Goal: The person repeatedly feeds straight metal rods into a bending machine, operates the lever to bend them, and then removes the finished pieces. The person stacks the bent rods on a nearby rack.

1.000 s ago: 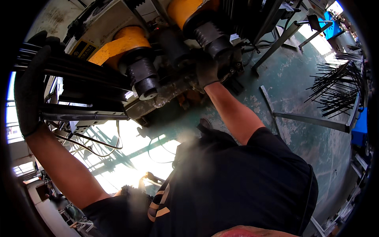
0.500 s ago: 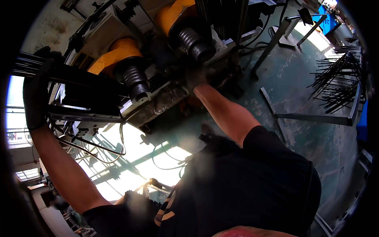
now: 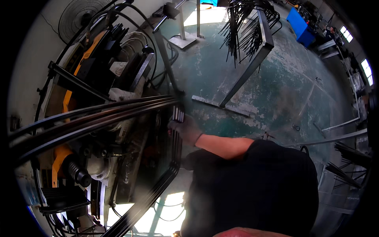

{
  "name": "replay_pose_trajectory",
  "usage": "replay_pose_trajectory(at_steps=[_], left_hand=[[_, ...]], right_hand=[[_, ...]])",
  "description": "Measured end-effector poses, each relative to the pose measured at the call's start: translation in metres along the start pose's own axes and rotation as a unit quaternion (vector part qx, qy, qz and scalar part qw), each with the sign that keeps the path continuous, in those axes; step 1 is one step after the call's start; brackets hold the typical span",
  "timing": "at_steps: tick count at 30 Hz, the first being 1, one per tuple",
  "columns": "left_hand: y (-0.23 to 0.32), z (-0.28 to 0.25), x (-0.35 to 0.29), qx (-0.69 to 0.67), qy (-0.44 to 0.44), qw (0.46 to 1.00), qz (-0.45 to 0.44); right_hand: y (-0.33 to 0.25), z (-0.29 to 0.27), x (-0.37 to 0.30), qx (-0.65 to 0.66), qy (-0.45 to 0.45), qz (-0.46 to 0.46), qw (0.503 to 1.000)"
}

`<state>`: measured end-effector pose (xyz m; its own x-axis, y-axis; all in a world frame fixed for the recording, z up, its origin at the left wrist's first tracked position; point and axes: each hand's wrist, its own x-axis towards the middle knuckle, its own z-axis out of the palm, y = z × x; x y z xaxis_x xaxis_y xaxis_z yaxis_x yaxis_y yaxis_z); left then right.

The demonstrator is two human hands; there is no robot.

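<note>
A bundle of several dark metal rods (image 3: 98,110), bent into a U shape, stretches from the left side of the view towards me. It turns down at my right hand (image 3: 184,129) and runs back to the lower left. In a grey glove, my right hand is closed around the short middle section of the bundle, between its two bends. The rods lie side by side above the near edge of a machine (image 3: 126,173) with yellow-orange parts and a threaded shaft (image 3: 78,173). My left hand is out of view.
A metal stand (image 3: 246,77) hung with many bent dark rods stands ahead on the worn green floor. To its left are a post frame (image 3: 164,55) and loose cables. A wall fan (image 3: 83,17) is at the upper left, a blue bin (image 3: 301,27) far right.
My view has swung right, so the machine now sits further left. My right hand, formerly at the machine, now grips the bent rods out from it. My left hand has left the view.
</note>
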<state>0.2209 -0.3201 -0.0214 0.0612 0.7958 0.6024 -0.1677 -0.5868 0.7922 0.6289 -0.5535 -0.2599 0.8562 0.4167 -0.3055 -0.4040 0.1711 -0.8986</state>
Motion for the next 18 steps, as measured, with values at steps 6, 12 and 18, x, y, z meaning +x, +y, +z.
replay_pose_trajectory(at_steps=[6,12,18], left_hand=[[-0.085,0.074,-0.174,-0.286,-0.005,0.879,-0.381],[-0.087,0.271,-0.347,-0.352,-0.057,0.696,-0.623],[-0.071,0.373,-0.397,-0.187,-0.133,0.683,-0.693]], right_hand=[[-0.125,-0.251,0.017,-0.153,0.328,-0.258,0.896],[-0.281,-0.458,0.067,-0.472,0.524,-0.323,0.631],[-0.359,-0.659,0.263,-0.667,0.406,-0.190,0.595]])
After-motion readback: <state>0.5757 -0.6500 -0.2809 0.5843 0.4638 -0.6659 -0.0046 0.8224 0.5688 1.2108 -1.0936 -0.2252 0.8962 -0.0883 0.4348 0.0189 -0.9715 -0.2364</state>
